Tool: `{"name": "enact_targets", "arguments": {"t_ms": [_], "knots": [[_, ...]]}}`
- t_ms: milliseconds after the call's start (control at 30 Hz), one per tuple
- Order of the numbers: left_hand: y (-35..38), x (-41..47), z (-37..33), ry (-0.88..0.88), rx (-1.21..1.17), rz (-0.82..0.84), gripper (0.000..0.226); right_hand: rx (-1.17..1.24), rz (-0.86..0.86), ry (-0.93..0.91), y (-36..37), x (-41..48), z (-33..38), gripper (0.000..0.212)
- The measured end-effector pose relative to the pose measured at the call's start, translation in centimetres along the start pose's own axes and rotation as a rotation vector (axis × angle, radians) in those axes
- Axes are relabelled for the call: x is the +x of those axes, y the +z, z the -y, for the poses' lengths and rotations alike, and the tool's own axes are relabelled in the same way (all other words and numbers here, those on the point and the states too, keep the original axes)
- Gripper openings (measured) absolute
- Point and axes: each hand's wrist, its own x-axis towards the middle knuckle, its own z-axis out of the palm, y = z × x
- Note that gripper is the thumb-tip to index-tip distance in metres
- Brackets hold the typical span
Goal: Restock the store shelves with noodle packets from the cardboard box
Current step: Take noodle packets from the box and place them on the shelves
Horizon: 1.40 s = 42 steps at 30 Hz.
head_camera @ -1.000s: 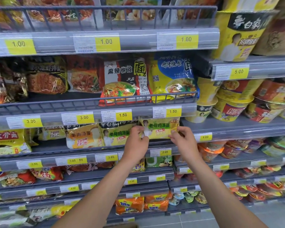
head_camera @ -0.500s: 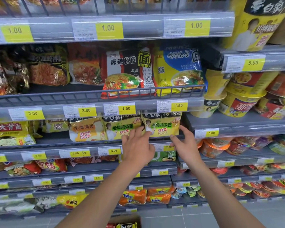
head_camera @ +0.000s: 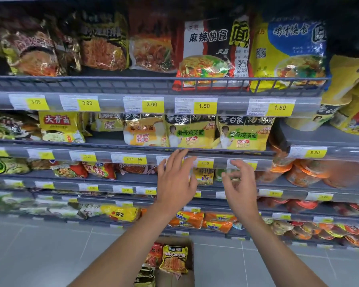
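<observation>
Two yellow chicken-soup noodle packets (head_camera: pixel 244 132) stand side by side on the grey shelf (head_camera: pixel 112 142) under the 1.50 price tags. My left hand (head_camera: pixel 176 179) hovers just below that shelf's edge, fingers spread, holding nothing. My right hand (head_camera: pixel 239 183) is beside it to the right, fingers loosely curled and empty. On the floor between my forearms sits the cardboard box (head_camera: pixel 175 274) with several noodle packets (head_camera: pixel 174 258) inside.
The shelf above holds large noodle bags (head_camera: pixel 211 52) behind a wire rail. Cup noodles (head_camera: pixel 311 172) fill the shelves at right. Lower shelves carry more packets (head_camera: pixel 187 220). Grey tiled floor (head_camera: pixel 39 255) lies left of the box.
Both hands have let go of the yellow packet and drawn back down from the shelf. The view has tilted downward, bringing the cardboard box into sight.
</observation>
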Motion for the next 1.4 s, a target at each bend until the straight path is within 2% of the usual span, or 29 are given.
{"name": "enact_targets", "arguments": {"t_ms": [133,233,400,500,667,733,833,900,967,1033,1067,1167,1300,1400], "knots": [[0.1,-3.5,4.2,0.010,-0.021,-0.043,0.045,-0.020,0.090,0.031,3.3,-2.2,-0.4,0.035],[0.6,-6.2,7.9,-0.049,-0.050,-0.022,0.047,-0.005,0.144,0.056,6.0,-4.2,-0.9,0.033],[1.9,-11.5,14.9,-0.214,-0.036,0.111,0.048,-0.043,0.198,0.152,11.2,-8.2,-2.5,0.033],[3.1,-14.9,18.5,-0.239,-0.015,0.185,0.049,-0.082,0.230,0.204,14.3,-11.1,-4.7,0.032],[7.4,-19.9,23.2,-0.276,-0.016,0.346,0.049,-0.075,0.289,0.431,18.5,-16.0,-9.0,0.028],[9.8,-21.4,24.6,-0.288,-0.001,0.434,0.048,-0.077,0.301,0.588,19.8,-17.8,-10.9,0.030],[14.2,-23.2,26.6,-0.313,-0.017,0.538,0.050,-0.019,0.239,0.790,22.0,-20.6,-15.3,0.016],[18.0,-24.8,28.2,-0.311,-0.003,0.603,0.052,-0.017,0.216,0.928,23.7,-22.8,-18.8,0.023],[22.0,-25.8,29.9,-0.325,-0.005,0.661,0.057,-0.003,0.229,1.052,25.0,-24.1,-21.6,0.019],[26.6,-26.9,31.3,-0.384,-0.028,0.738,0.066,0.018,0.264,1.177,26.6,-25.6,-25.7,0.006],[28.6,-27.1,31.7,-0.441,-0.048,0.795,0.067,0.023,0.272,1.226,27.4,-26.0,-27.7,0.007],[34.9,-28.1,33.1,-0.590,-0.184,0.928,0.069,-0.058,0.361,1.258,30.2,-27.6,-33.6,0.036],[42.9,-29.1,35.4,-0.754,-0.304,1.015,0.075,-0.050,0.385,1.339,33.6,-28.7,-40.0,0.039],[48.7,-29.8,36.7,-0.877,-0.382,1.043,0.078,-0.106,0.462,1.349,36.1,-29.4,-45.7,0.052]]}}
